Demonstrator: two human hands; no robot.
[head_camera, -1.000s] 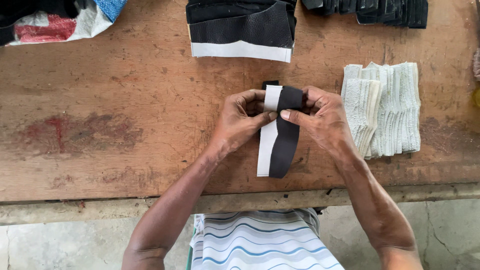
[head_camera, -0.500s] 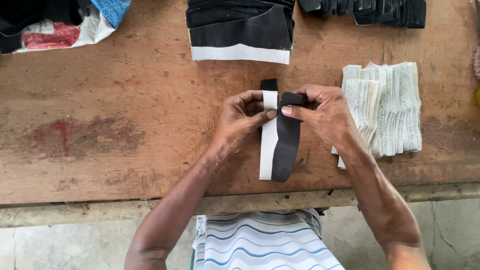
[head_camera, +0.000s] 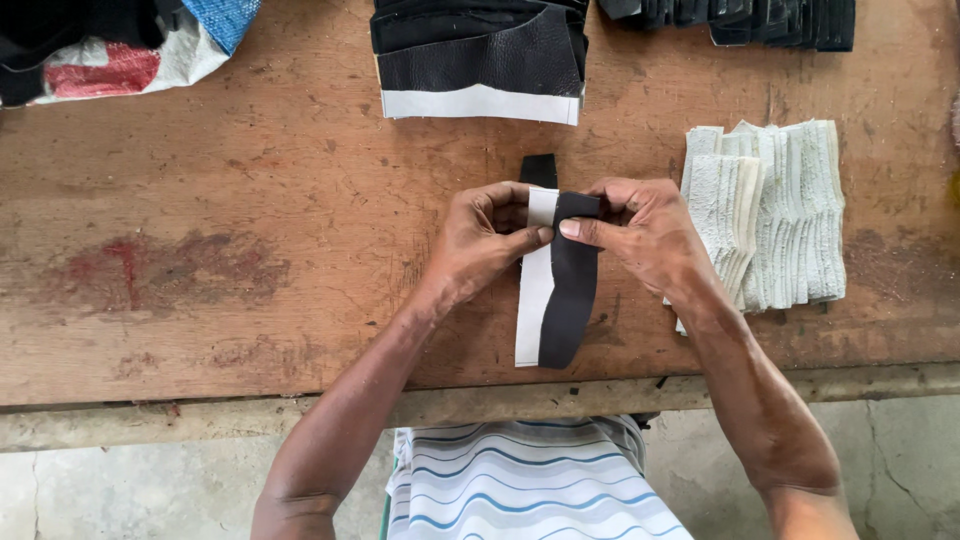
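A narrow black leather strip (head_camera: 568, 300) lies over a white strip (head_camera: 533, 300) on the worn wooden table (head_camera: 250, 180), both running toward me. My left hand (head_camera: 485, 240) pinches the white strip's upper end with thumb and fingers. My right hand (head_camera: 640, 235) holds the black strip's upper end, thumb pressing it against the white one. A short black end (head_camera: 540, 168) sticks out beyond my fingers.
A fanned stack of white textured pieces (head_camera: 775, 215) lies right of my right hand. A pile of black leather pieces with a white edge (head_camera: 480, 55) sits at the far middle, more black pieces (head_camera: 760, 15) far right, a woven sack (head_camera: 110, 45) far left.
Both hands stay on the strips' upper ends with only slight finger shifts. The strips have barely moved on the table.
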